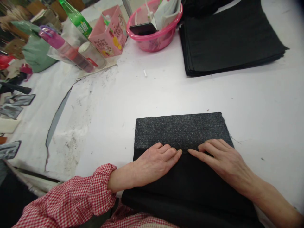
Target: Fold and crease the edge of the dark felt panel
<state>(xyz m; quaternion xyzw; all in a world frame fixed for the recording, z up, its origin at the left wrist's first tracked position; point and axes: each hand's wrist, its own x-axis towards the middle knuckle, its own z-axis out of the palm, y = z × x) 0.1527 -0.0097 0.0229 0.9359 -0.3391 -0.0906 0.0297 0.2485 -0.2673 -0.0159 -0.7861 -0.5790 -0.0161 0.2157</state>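
Pressing one smooth black cloth (185, 186) at lower centre, two hands, left (158, 161) and right (223, 161), lie ungrasping, fingers bent.

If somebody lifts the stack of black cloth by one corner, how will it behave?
The black cloth stack would probably sag, as its sheets look thin and soft. The layers may slide apart, since their edges lie uneven and nothing visible binds them. Many layers suggest noticeable weight.
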